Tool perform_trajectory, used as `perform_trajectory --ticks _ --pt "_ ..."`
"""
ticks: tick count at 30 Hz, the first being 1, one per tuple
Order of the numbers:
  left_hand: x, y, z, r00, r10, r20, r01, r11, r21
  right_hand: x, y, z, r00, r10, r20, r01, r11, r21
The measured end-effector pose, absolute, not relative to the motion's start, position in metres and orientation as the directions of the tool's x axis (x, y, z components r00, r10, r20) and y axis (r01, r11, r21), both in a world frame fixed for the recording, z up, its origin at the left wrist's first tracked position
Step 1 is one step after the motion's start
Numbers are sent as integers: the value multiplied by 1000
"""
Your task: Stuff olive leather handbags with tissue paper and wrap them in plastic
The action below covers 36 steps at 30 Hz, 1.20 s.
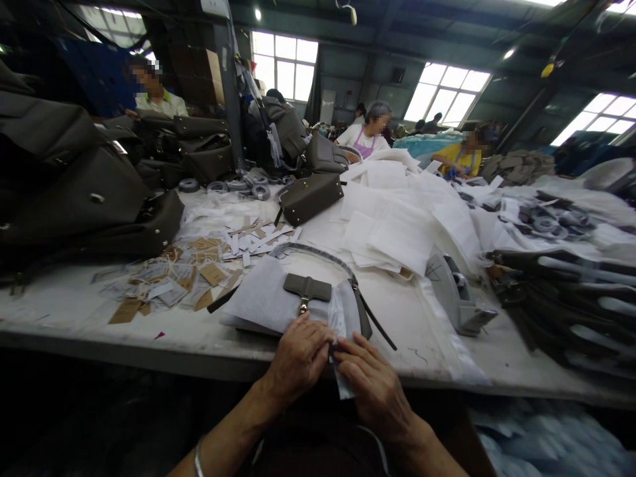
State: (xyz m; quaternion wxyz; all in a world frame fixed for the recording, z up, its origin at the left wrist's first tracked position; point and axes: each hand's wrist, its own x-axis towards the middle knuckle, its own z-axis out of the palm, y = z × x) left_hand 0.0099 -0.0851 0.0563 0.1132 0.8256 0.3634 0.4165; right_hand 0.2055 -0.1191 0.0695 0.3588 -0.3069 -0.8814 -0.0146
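A dark olive handbag (365,321) lies near the table's front edge, largely covered by a white translucent wrapping sheet (258,298). Its flap with a metal clasp (307,291) shows through the wrapping, and its handle (318,252) arches behind, wrapped in film. A thin white wrapping strip (340,311) runs down the bag's front and hangs over the edge. My left hand (301,351) has its fingers bent on the strip below the clasp. Against the strip's other side, my right hand (370,374) presses with fingers together. Both thumbs are largely hidden.
Paper tags (193,275) lie at left, before a heap of dark bags (74,179). White sheets (392,205) are piled behind. A tape dispenser (457,298) and more stacked bags (561,311) are at right. Another bag (311,199) stands behind; co-workers (368,132) are farther back.
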Motion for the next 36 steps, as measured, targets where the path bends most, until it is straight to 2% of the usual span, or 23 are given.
perform_trajectory --ticks 4,13,19,23,26,30,33,36 --pt "16 -86 56 345 729 591 564 -664 491 205 -120 74 -560 501 660 519 833 -193" --pt "16 -82 49 366 658 658 567 -719 402 197 -138 76 -596 521 611 449 847 -284" --pt "16 -81 48 340 632 696 572 -727 381 190 -141 65 -602 467 648 427 874 -234" --pt "18 -81 44 334 613 716 580 -732 356 184 -137 82 -627 462 627 441 874 -203" --pt "17 -82 45 343 619 706 575 -733 364 180 -125 108 -618 538 573 509 829 -230" --pt "11 -87 58 389 675 627 541 -718 437 182 -93 131 -497 738 456 676 659 -329" --pt "13 -89 65 347 745 570 575 -649 498 185 -65 133 -442 850 285 735 526 -428" --pt "21 -87 64 267 774 574 650 -584 486 188 -44 131 -404 910 91 765 390 -512"
